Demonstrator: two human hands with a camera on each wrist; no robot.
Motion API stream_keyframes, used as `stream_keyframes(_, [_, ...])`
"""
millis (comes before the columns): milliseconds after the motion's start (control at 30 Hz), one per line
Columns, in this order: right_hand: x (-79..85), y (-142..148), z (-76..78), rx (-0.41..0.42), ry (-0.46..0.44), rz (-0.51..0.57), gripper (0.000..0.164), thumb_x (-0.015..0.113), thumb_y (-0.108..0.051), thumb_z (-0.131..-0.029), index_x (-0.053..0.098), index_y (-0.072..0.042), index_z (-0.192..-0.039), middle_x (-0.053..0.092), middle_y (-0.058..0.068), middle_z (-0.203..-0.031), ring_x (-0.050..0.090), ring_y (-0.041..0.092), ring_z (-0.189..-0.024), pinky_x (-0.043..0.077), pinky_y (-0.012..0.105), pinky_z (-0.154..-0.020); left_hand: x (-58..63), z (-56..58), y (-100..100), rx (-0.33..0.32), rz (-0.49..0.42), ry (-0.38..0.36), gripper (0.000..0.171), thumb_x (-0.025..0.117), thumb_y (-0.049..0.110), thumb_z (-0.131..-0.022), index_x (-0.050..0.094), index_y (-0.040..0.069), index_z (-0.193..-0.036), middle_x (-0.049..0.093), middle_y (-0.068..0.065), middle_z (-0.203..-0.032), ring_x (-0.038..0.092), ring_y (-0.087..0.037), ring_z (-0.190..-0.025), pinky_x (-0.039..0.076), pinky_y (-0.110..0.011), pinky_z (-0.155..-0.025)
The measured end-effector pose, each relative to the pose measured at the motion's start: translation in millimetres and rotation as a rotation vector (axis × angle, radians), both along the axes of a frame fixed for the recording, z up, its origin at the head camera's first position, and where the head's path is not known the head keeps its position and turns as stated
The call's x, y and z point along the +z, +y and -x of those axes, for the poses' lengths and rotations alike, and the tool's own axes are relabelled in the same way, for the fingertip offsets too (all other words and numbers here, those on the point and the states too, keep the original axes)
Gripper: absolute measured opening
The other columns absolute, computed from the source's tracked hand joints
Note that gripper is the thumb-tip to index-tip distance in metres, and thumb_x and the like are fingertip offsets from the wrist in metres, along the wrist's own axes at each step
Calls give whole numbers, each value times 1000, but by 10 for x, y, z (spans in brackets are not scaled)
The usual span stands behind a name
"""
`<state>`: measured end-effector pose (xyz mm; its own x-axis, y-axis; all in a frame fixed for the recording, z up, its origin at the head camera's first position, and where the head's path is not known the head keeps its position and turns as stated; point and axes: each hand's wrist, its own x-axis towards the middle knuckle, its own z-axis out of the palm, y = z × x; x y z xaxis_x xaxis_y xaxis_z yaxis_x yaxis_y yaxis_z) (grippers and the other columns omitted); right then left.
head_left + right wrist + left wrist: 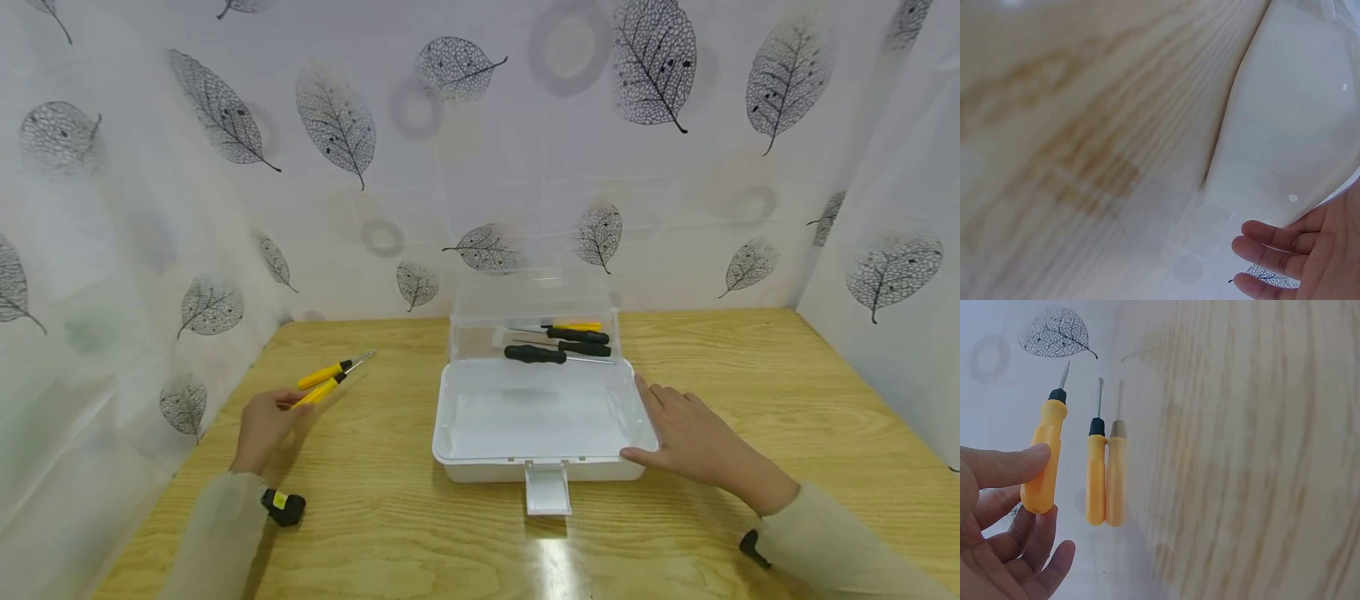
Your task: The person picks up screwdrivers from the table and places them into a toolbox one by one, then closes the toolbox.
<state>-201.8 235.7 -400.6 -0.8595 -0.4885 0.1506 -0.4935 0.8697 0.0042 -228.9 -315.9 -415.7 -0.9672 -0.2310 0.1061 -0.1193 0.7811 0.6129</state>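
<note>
My left hand (264,427) pinches a yellow-handled screwdriver (1047,450) between thumb and fingers, at the table's left side. Its metal tip points away to the right. Just beyond it lies a second yellow screwdriver (1095,475) with a black collar. My right hand (688,435) is against the right end of a white plastic box (480,472), the thumb at the front corner of the rim. In the right wrist view, its fingers (1272,255) extend loosely beside the box wall. The box's inside is bare, and its clear lid (480,340) stands folded back.
Several screwdrivers lie in the lid: black-handled ones, including a black screwdriver (535,355) along the hinge edge, and a yellow screwdriver (581,327) at the back. A white latch (547,490) hangs from the box front. Leaf-printed sheeting (525,167) surrounds the wooden table (390,533).
</note>
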Motion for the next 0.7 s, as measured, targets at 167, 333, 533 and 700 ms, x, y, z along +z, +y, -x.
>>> stream_keyframes(167, [-3,0,5,-2,-7,0,101,59,-63,-79,32,14,-137,55,30,-122,55,41,-111,46,52,-89,17,5,34,8,-7,9,31,65,16,-88,66,-6,-110,64,-27,-112,60,-33,-93,51,-33,-71])
stream_keyframes(333, [1,-1,3,0,-5,4,101,59,-63,-79,32,14,-137,55,30,-121,55,41,-111,46,53,-88,40,1,60,15,-22,5,33,65,19,-89,66,-6,-112,62,-27,-115,60,-33,-94,50,-30,-69])
stream_keyframes(533, [-4,-3,0,13,12,17,100,60,-63,-79,33,14,-137,57,28,-119,57,39,-108,47,52,-86,78,-12,84,28,-46,-1,36,65,21,-89,65,-5,-113,61,-27,-118,59,-33,-97,46,-24,-66])
stream_keyframes(700, [-2,-6,-3,12,11,19,100,60,-63,-79,33,14,-137,57,28,-119,57,39,-108,47,52,-86,91,-15,103,37,-56,-9,36,64,21,-89,64,-5,-114,60,-27,-120,58,-34,-99,47,-24,-67])
